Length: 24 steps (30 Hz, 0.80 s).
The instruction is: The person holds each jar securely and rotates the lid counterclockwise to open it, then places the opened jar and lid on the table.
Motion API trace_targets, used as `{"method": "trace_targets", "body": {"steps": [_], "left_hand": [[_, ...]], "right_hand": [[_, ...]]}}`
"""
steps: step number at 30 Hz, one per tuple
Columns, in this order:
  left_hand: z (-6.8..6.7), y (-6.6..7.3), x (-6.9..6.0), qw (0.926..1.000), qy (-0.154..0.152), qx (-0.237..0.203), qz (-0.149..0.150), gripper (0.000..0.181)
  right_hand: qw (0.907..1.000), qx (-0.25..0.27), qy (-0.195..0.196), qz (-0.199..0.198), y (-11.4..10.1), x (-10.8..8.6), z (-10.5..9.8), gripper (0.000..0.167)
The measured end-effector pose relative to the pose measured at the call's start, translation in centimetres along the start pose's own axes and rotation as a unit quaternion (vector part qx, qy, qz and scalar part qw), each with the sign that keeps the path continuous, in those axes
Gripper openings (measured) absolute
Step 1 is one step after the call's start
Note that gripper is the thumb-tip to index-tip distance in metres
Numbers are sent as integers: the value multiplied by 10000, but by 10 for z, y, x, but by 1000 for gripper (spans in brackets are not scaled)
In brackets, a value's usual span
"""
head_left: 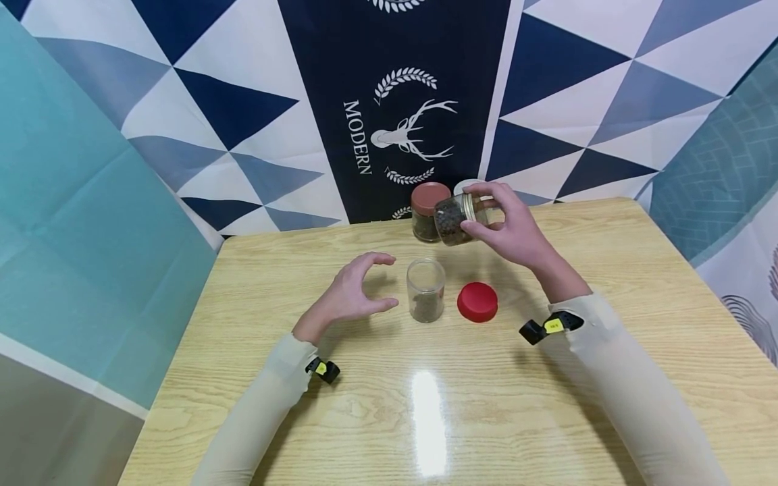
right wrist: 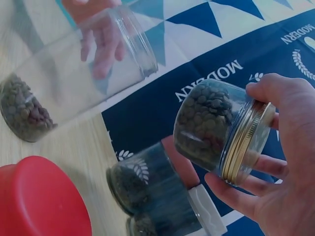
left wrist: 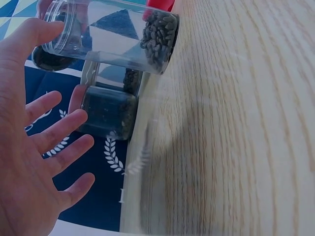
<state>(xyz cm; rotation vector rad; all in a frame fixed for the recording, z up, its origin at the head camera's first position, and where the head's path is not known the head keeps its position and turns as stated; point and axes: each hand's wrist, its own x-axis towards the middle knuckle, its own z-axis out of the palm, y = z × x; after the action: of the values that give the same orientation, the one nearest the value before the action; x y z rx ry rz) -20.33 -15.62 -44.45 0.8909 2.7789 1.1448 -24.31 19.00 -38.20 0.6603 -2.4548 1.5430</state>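
My right hand (head_left: pixel 513 229) grips a small clear jar (right wrist: pixel 206 123) by its gold-rimmed lid end. The jar is tilted above the table, dark pellets inside. To its lower left stands a lidless tall clear jar (head_left: pixel 425 290), upright, with similar dark pellets (left wrist: pixel 160 37) at the bottom. Just left of that jar, my left hand (head_left: pixel 358 290) is held with thumb and fingers apart, holding nothing; a small gap shows between hand and jar in the head view. A red lid (head_left: pixel 477 302) lies on the table right of the tall jar.
At the back of the wooden table (head_left: pixel 340 418) stands a jar with a dull red lid (head_left: pixel 430 196). Beside it is a white-lidded jar (right wrist: pixel 209 209), partly hidden by my right hand in the head view. A patterned cloth (head_left: pixel 243 101) hangs behind.
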Motion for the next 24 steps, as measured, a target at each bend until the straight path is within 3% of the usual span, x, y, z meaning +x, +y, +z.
{"method": "trace_targets", "body": {"steps": [16, 24], "left_hand": [[1, 0, 2, 10000, 14, -5, 68, 78], [0, -1, 2, 10000, 31, -15, 73, 78]], "right_hand": [[9999, 162, 26, -9, -14, -15, 8, 58], [9990, 369, -234, 0, -20, -23, 11, 55]]}}
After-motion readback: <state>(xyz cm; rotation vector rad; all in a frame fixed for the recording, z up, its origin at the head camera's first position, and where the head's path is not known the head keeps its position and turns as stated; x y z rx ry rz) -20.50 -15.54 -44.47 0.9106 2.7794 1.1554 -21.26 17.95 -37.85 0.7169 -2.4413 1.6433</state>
